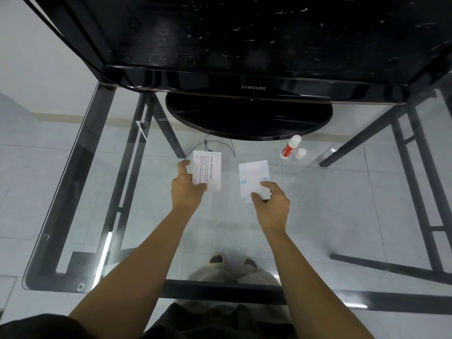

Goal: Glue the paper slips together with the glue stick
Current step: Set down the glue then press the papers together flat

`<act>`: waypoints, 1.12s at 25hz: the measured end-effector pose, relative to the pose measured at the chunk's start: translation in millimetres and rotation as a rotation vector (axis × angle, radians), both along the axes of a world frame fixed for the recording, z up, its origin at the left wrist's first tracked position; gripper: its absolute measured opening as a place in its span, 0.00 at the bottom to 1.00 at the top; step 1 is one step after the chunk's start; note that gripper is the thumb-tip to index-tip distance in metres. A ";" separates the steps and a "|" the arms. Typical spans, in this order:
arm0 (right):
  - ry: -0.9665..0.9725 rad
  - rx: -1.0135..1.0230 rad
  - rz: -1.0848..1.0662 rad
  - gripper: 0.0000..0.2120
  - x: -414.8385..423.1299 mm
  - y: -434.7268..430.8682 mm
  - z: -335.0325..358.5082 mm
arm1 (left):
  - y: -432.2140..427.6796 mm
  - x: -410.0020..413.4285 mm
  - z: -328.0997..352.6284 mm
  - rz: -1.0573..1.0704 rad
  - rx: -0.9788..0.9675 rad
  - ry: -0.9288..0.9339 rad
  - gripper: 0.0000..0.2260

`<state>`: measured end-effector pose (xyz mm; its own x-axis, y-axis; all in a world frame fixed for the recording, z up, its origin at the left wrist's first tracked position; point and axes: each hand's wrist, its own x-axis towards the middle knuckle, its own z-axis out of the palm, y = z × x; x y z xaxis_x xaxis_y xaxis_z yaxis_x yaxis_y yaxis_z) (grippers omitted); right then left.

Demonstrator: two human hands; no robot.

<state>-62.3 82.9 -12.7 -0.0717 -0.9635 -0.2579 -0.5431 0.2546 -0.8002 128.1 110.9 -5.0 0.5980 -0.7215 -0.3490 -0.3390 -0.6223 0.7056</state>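
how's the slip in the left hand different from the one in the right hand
The white paper slip with black printed text is gripped by the left hand at its lower left; the white paper slip with faint blue marks is pinched by the right hand at its lower right. The first sits straight in view, the second slightly tilted. Both are small white rectangles.

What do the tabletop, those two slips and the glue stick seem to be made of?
Tabletop: clear glass, glossy; floor tiles and the person's feet show through it, and light glints on it.
Left slip and right slip: thin white printed paper, matte.
Glue stick: probably smooth plastic, with a red-and-white body.
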 end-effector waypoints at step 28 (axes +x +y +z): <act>-0.226 -0.315 -0.026 0.15 -64.2 5.7 17.7 | -6.2 -79.3 -13.8 -0.357 -0.132 -0.160 0.22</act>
<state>-126.6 88.7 5.0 -0.0723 -0.9966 0.0384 -0.3404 -0.0116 -0.9402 48.9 104.7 -18.9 0.3416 -0.9256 -0.1628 -0.6288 -0.3538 0.6924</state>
